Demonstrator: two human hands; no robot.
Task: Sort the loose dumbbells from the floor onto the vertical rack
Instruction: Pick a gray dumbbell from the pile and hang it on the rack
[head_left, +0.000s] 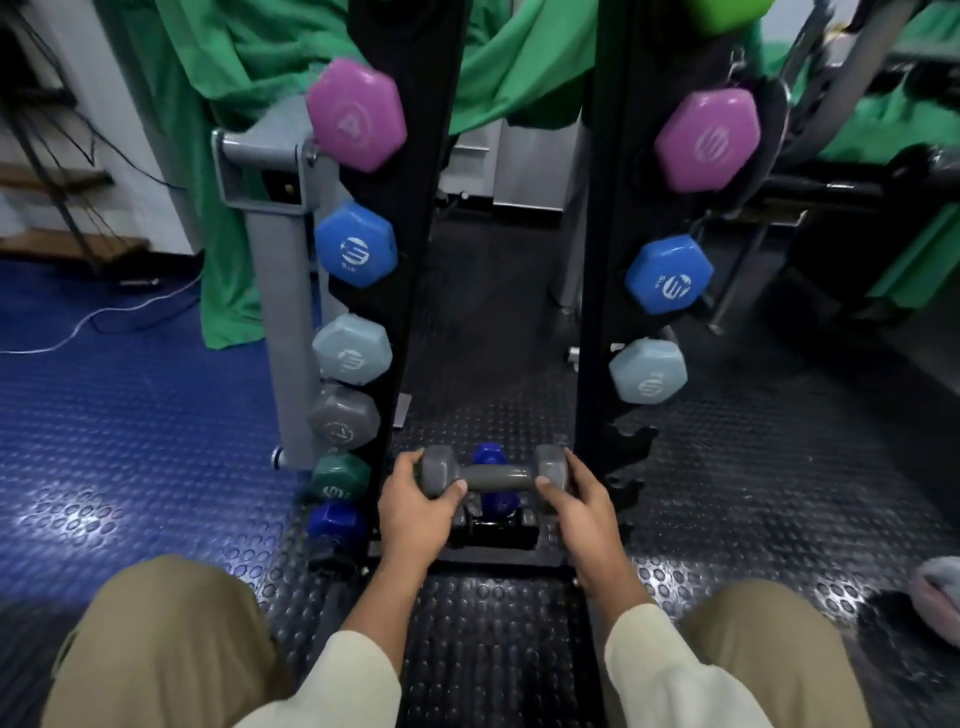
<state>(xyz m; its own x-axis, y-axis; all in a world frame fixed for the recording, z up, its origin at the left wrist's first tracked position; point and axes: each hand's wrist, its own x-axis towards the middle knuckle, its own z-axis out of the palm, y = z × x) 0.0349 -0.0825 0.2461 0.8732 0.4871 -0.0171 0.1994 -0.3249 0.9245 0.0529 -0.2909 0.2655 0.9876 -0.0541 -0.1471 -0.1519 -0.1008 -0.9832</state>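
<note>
Both hands on it: left hand and right hand each grip an end of the grey dumbbell, low between the rack uprights. Left column looks full; right's lower slots sit empty, so roughly halfway.

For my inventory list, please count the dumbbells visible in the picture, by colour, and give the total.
Purple: 2
Blue: 2
Pale blue: 2
Grey: 2, one on the rack, one held in both hands
Green: 1
Dark blue: 2
Total: 11
</note>
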